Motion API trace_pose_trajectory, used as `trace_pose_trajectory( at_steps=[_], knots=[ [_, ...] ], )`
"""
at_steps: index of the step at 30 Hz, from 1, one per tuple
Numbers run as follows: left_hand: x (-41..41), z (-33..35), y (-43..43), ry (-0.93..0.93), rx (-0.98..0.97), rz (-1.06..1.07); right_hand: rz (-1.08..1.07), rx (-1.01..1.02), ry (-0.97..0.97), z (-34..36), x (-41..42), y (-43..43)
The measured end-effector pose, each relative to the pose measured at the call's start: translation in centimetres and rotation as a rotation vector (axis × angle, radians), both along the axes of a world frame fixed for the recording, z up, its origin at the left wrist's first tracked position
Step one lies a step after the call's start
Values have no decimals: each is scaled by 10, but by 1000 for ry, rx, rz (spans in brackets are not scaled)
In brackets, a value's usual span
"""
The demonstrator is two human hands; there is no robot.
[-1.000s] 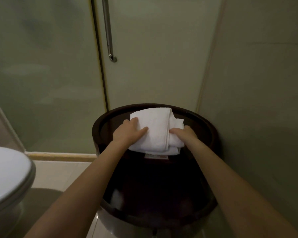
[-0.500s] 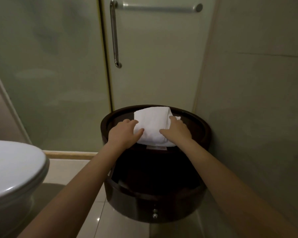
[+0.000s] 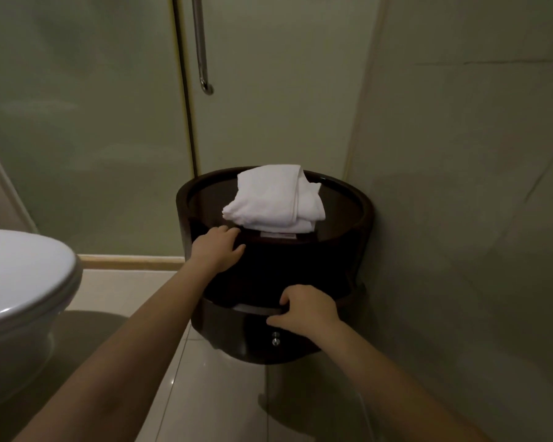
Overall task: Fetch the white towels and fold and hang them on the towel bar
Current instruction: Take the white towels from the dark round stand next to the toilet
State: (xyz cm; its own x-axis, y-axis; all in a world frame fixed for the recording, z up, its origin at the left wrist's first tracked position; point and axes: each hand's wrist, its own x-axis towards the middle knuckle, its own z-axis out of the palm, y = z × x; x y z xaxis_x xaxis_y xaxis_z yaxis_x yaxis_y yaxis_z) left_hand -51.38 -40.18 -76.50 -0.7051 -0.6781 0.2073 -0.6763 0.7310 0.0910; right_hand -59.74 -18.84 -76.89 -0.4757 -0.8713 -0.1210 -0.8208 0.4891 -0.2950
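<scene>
A stack of folded white towels point(image 3: 273, 199) lies on the top of a dark round wooden stand point(image 3: 342, 199) in the corner. Neither hand touches the towels. My left hand point(image 3: 219, 248) rests on the front left edge of the stand's top, just below and left of the towels, fingers loosely bent. Lower down, my right hand point(image 3: 304, 309) holds the rim of the stand's lower tier, fingers curled over it and thumb beneath. Only a vertical metal handle point(image 3: 201, 49) on the glass door shows above; the horizontal towel bar is out of frame.
A white toilet point(image 3: 23, 282) stands at the left. Frosted glass shower panels point(image 3: 87, 122) rise behind the stand, with a raised sill point(image 3: 131, 261) at their foot. A tiled wall point(image 3: 466, 186) closes in on the right. Pale glossy floor tiles point(image 3: 211, 393) lie in front.
Both hands have let go of the towels and come back toward me: the left to the top's front edge, the right down to the lower rim. The view has tilted down.
</scene>
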Motion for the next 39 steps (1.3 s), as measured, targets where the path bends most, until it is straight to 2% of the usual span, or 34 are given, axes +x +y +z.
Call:
trace_pose_trajectory(
  at_steps=[4, 14, 22, 29, 39],
  knots=[
    [-6, -6, -7, 9, -2, -11, 4, -66, 84, -9, 3, 5],
    [-21, -10, -29, -28, -7, -22, -44, -94, 45, -12, -17, -16],
    [-22, -18, -33, 39, -53, -36, -72, -101, 62, -11, -39, -48],
    [-20, -25, -34, 96, -67, -45, -131, -183, 172, -18, -58, -78],
    [-21, -30, -33, 140, -100, -47, -211, -186, 155, -23, -76, -110]
  ],
)
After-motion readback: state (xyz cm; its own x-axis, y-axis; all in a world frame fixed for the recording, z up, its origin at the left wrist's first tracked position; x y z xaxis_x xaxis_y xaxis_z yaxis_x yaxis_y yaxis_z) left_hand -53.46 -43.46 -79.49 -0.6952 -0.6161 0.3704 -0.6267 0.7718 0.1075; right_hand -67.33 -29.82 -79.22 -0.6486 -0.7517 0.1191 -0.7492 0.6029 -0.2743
